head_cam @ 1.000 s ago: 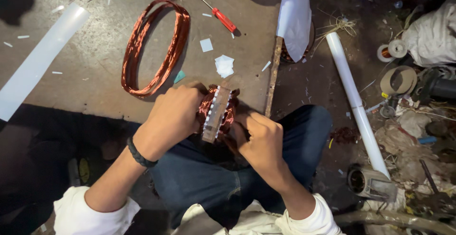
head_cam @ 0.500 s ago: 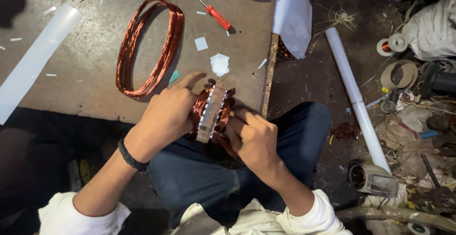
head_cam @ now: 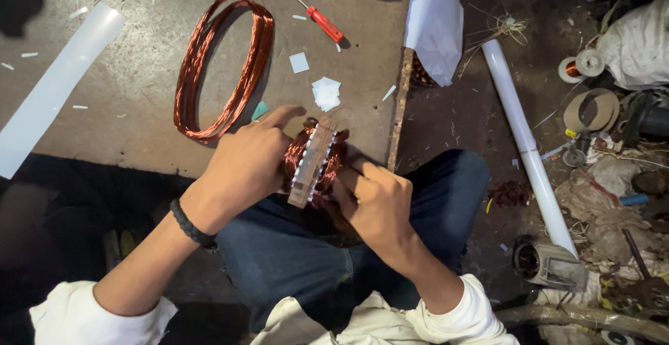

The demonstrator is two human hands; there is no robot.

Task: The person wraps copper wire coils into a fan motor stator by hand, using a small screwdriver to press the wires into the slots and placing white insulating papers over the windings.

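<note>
A stator is being grasped between the left hand and right hand; a wire coil is lying far-left.

A grey, scrap-strewn table is seen under dim light; beside it, the dark floor is cluttered with workshop debris.

No packages, labels, signs or screens anywhere among the workshop clutter
</note>
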